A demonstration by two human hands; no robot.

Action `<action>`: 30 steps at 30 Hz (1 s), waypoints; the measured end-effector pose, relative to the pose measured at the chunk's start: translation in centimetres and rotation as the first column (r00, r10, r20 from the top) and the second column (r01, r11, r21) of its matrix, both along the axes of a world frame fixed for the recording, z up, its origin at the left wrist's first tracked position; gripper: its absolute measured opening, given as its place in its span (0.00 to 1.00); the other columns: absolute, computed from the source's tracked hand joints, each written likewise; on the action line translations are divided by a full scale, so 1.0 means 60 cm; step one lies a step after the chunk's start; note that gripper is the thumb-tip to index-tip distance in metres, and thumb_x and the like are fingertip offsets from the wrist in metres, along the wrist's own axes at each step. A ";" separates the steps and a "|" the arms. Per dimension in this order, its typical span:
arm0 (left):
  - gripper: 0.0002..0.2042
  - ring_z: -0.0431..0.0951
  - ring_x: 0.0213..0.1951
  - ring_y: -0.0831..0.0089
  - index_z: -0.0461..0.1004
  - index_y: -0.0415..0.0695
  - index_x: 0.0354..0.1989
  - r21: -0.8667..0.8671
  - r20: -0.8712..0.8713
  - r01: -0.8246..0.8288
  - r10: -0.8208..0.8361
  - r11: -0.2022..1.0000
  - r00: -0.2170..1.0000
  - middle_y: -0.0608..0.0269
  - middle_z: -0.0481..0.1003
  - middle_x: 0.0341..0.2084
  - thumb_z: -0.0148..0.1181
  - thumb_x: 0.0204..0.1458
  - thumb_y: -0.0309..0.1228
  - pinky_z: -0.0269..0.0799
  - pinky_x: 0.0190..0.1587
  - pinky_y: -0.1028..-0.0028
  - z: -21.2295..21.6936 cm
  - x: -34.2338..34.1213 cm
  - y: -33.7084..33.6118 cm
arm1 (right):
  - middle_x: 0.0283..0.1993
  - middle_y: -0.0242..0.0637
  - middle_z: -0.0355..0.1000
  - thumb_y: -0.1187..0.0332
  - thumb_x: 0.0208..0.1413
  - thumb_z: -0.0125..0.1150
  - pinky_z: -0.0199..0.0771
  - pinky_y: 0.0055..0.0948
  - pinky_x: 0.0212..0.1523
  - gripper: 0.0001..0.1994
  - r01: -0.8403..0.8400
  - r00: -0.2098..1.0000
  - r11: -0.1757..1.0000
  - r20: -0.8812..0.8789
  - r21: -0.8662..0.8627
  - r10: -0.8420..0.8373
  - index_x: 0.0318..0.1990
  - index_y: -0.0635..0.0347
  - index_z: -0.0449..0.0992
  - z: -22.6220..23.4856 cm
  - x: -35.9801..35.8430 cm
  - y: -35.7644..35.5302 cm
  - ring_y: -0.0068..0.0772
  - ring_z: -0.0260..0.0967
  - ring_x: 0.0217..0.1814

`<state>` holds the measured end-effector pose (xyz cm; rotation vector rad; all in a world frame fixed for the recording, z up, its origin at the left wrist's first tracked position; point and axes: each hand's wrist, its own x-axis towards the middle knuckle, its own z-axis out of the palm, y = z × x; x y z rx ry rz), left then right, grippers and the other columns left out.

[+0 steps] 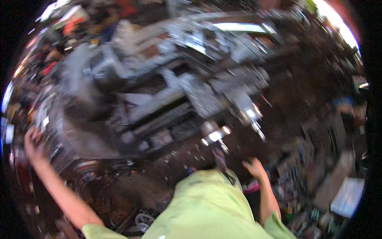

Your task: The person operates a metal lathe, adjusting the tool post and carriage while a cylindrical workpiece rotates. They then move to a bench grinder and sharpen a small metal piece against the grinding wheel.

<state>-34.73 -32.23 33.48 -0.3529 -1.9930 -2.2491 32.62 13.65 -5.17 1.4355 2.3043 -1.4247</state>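
From where I stood, the person in the green shirt (207,203) had the left hand (35,144) stretched far out to the side, by the end of a large grey lathe-like machine (163,104). To do that reach well, I judged, the person wanted steady footing, eyes on the left fingers before they closed on anything, and the bare forearm held off the metal edges. The right hand (254,167) seemed best kept as it was, low and clear of the handles, so that nothing got knocked by accident.

The machine lay ahead of both hands, its bulk between them and beyond. Its rounded grey housing (79,99) stood just to the right of the left hand and a little farther off; its slide block (201,97) sat ahead and to the left of the right hand. Nearer the right hand, up and to its left, shone a bright metal handle (217,135), apart from the fingers. A white sheet (348,197) lay well off to that hand's right.

The right hand hung with its fingers loosely parted and nothing visible in them. The left was too smeared: I could not tell whether it gripped, touched or merely neared something.
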 end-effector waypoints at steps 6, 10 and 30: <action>0.06 0.62 0.25 0.80 0.66 0.36 0.35 0.616 -0.018 0.428 -0.532 0.661 0.847 0.67 0.64 0.24 0.48 0.61 0.27 0.60 0.28 0.79 -0.050 0.156 0.135 | 0.41 0.56 0.76 0.53 0.52 0.61 0.74 0.46 0.49 0.21 -0.398 0.912 0.906 0.165 0.142 0.375 0.45 0.61 0.80 0.129 -0.107 -0.008 0.57 0.74 0.44; 0.07 0.61 0.24 0.81 0.68 0.38 0.42 0.550 -0.031 0.336 -0.383 0.765 0.923 0.69 0.62 0.24 0.47 0.64 0.30 0.58 0.26 0.79 -0.117 0.229 0.164 | 0.42 0.52 0.76 0.51 0.55 0.57 0.74 0.46 0.48 0.21 -0.561 0.819 0.795 0.013 0.229 0.574 0.47 0.58 0.78 0.205 -0.190 -0.021 0.55 0.74 0.46; 0.30 0.73 0.18 0.73 0.46 0.40 0.65 0.029 0.305 0.765 -0.735 0.643 0.606 0.51 0.79 0.26 0.51 0.56 0.25 0.71 0.26 0.75 -0.413 0.612 0.323 | 0.38 0.42 0.75 0.59 0.65 0.51 0.78 0.28 0.34 0.19 -0.444 0.508 0.800 -0.849 -0.404 -0.147 0.56 0.63 0.64 0.377 -0.525 -0.154 0.31 0.76 0.35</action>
